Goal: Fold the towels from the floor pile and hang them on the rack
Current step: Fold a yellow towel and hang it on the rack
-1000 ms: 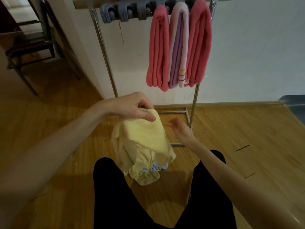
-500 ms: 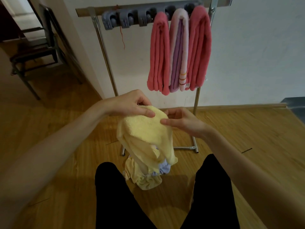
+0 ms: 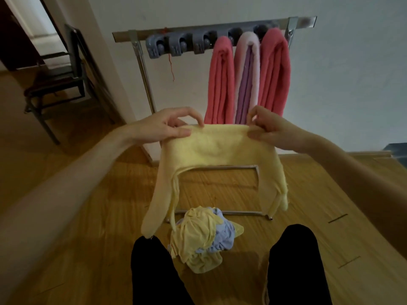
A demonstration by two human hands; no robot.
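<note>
A yellow towel [image 3: 217, 148] is stretched out flat in the air in front of the rack [image 3: 211, 26], held by its top edge. The left hand [image 3: 167, 126] pinches the left corner, thumb lying along the near face and fingertips curled over the far side; the right hand [image 3: 267, 126] pinches the right corner in the same way, so each grip is closed on the cloth. The middle of the towel runs taut between the hands, and its two ends hang down on either side, the left one longer and reaching nearly to the person's black-clad left leg [image 3: 154, 271]. On the rack's top bar sits a row of grey clips [image 3: 179, 46], and to the right of the free clips hang three folded towels: a pink towel [image 3: 221, 80], a pale towel with a purple centre [image 3: 246, 78] and a second pink towel [image 3: 275, 71], side by side and touching (their lower ends are hidden behind the yellow towel and the hands). Below the rack, on the wooden floor [image 3: 88, 216] just in front of its base frame, lies the pile [image 3: 202, 236], a crumpled heap of yellow and light blue cloth between the person's legs. Left of the rack, by a doorway, stands a dark chair [image 3: 59, 84].
</note>
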